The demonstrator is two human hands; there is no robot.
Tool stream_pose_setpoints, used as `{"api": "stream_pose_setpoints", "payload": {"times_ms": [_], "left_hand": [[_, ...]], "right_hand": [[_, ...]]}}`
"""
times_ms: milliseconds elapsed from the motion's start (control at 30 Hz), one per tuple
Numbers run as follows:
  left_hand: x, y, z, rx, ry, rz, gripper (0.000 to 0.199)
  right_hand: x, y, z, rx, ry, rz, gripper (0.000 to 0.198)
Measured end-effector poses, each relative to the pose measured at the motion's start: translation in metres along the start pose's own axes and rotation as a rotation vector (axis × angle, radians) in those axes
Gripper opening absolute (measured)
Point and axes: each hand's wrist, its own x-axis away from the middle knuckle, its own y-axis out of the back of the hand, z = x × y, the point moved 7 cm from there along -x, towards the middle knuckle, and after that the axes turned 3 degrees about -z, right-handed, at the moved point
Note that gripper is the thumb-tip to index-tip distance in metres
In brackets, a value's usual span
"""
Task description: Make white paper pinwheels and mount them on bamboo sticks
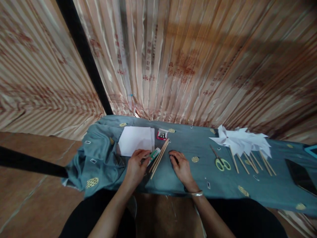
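The glue stick (154,154) is clamped in the left hand (135,165) at the cloth-covered worktop (188,142), just beside the wooden sticks (159,160) and near the white paper sheets (135,140), while the right hand (182,166), across the sticks, looks curled, though I can't tell whether it grips anything.

I hold the glue stick (155,154), green with a white end, in my left hand (137,162); it slants, white end toward one or two o'clock, the other end hidden in my grip; just beside it, on its four o'clock side, lie the wooden sticks (159,162), pale, slim and straight; they run from seven to one o'clock, close together at the far ends, slightly fanned at the near.
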Motion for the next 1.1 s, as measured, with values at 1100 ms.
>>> {"api": "stream_pose_setpoints", "payload": {"times_ms": [1100], "left_hand": [[-0.036, 0.074, 0.016, 0.498, 0.171, -0.496, 0.030]], "right_hand": [[-0.093, -0.100, 0.093, 0.023, 0.285, 0.535, 0.021]]}}
